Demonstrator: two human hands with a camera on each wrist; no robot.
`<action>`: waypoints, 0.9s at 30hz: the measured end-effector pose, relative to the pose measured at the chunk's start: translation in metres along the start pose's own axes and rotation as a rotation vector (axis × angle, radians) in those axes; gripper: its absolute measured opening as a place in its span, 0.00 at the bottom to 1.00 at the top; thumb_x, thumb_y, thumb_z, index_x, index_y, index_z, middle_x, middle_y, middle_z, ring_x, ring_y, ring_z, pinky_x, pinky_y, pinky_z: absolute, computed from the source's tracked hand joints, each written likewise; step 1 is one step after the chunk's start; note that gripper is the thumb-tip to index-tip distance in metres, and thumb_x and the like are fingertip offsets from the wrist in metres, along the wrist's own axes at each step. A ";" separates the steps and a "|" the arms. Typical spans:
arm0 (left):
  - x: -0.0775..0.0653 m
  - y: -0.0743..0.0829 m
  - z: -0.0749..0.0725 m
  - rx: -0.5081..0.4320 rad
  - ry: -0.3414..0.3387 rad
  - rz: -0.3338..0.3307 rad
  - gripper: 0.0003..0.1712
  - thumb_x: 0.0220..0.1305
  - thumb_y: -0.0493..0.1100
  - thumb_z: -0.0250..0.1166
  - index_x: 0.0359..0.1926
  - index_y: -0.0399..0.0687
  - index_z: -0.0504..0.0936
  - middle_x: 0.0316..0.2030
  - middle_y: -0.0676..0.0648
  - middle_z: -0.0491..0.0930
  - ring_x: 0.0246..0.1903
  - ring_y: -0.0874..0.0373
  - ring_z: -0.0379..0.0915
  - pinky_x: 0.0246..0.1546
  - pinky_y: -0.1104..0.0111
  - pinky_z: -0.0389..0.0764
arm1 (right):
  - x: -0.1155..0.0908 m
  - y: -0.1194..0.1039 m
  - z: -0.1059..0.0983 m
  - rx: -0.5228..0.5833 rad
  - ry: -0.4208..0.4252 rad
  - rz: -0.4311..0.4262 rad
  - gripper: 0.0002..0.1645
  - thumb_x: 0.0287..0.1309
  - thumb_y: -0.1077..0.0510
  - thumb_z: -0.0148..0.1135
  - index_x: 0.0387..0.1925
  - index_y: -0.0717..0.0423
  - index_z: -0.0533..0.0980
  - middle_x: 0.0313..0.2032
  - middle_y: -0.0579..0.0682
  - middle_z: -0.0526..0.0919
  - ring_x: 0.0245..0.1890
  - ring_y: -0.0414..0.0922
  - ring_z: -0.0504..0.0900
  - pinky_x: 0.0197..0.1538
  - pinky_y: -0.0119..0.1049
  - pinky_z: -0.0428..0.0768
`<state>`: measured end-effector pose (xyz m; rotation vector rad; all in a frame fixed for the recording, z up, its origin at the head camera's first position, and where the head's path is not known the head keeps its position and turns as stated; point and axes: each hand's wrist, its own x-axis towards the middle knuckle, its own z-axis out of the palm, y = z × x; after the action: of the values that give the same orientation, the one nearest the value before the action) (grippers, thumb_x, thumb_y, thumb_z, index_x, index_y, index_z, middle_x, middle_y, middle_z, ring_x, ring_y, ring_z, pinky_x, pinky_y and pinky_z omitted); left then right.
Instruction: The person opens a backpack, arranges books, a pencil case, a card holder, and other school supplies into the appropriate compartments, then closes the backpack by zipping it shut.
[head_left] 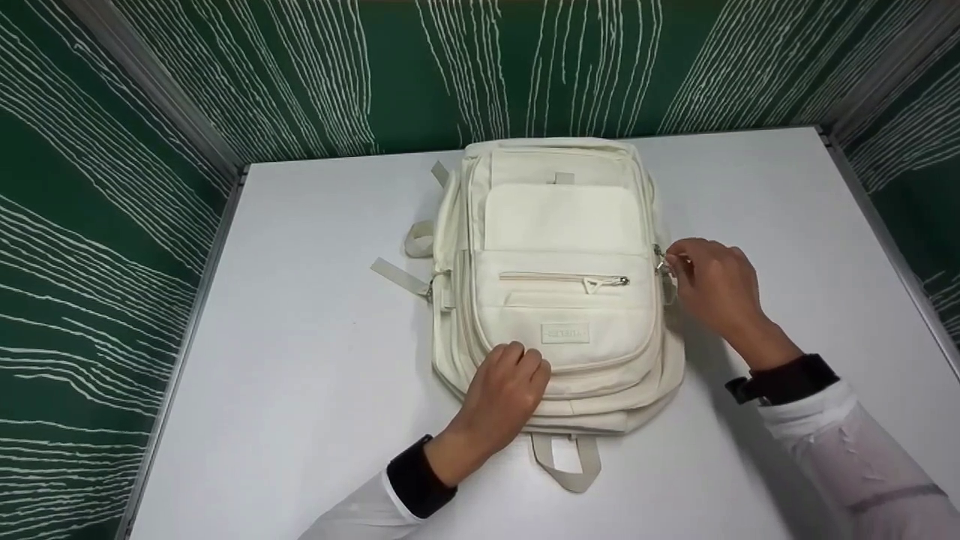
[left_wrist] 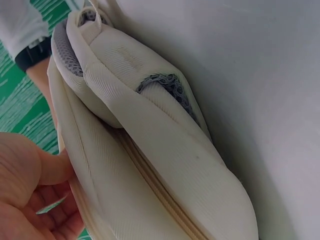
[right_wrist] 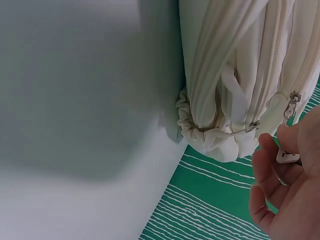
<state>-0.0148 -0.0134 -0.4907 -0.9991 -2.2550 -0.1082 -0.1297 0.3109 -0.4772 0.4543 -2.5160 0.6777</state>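
Observation:
A cream backpack (head_left: 562, 225) lies front side up on the white table, its carry loop toward the person. At its right side, the right hand (head_left: 716, 285) pinches a zipper pull (right_wrist: 287, 156) between thumb and fingers. The pull hangs from a metal zipper slider (right_wrist: 295, 97) on the front section. My left hand (head_left: 506, 390) grips the lower left edge of the front pocket. In the left wrist view, the left thumb (left_wrist: 55, 167) presses that edge and the other fingers curl behind it. A second zipper slider (right_wrist: 253, 126) sits beside a gathered side pocket.
The white table (head_left: 315, 360) extends around the backpack. Green panels with white streaks (head_left: 405, 75) stand behind and at both sides. Straps (head_left: 401, 276) stick out on the bag's left, and a webbing loop (head_left: 585, 472) lies at its near end.

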 end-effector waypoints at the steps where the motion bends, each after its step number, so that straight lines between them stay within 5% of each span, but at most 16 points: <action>1: 0.000 0.000 0.000 0.000 -0.003 0.000 0.11 0.66 0.27 0.62 0.31 0.45 0.83 0.28 0.50 0.73 0.29 0.57 0.67 0.34 0.70 0.69 | 0.002 0.000 0.000 -0.001 0.001 0.010 0.03 0.64 0.69 0.68 0.38 0.66 0.84 0.32 0.64 0.87 0.30 0.60 0.84 0.34 0.54 0.71; 14: -0.003 -0.001 0.001 -0.032 -0.027 -0.010 0.09 0.65 0.28 0.67 0.30 0.45 0.83 0.28 0.50 0.75 0.30 0.57 0.67 0.33 0.70 0.69 | 0.001 -0.006 0.004 0.036 -0.081 0.172 0.10 0.74 0.62 0.62 0.46 0.67 0.82 0.36 0.65 0.86 0.33 0.59 0.84 0.34 0.53 0.75; 20: -0.006 -0.009 -0.005 -0.140 0.056 -0.035 0.08 0.65 0.29 0.63 0.30 0.42 0.81 0.28 0.48 0.74 0.31 0.55 0.71 0.35 0.68 0.74 | -0.025 -0.005 -0.017 0.053 -0.173 0.230 0.18 0.74 0.57 0.62 0.57 0.66 0.79 0.44 0.64 0.86 0.40 0.60 0.84 0.37 0.56 0.75; 23: -0.012 -0.025 -0.015 -0.215 0.099 -0.102 0.02 0.63 0.35 0.68 0.35 0.39 0.83 0.32 0.45 0.77 0.36 0.51 0.75 0.41 0.63 0.78 | -0.045 -0.005 -0.031 0.044 -0.168 0.222 0.21 0.73 0.57 0.63 0.60 0.66 0.78 0.49 0.67 0.85 0.46 0.64 0.84 0.39 0.60 0.76; 27: -0.029 -0.058 -0.035 -0.227 0.091 -0.276 0.26 0.61 0.50 0.73 0.52 0.34 0.84 0.49 0.36 0.82 0.50 0.42 0.78 0.55 0.52 0.78 | -0.070 -0.004 -0.049 -0.008 -0.102 0.156 0.27 0.65 0.57 0.71 0.62 0.66 0.77 0.52 0.70 0.83 0.49 0.67 0.82 0.41 0.64 0.76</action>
<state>-0.0218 -0.0843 -0.4706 -0.7706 -2.3207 -0.5283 -0.0520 0.3466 -0.4765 0.2981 -2.6703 0.7195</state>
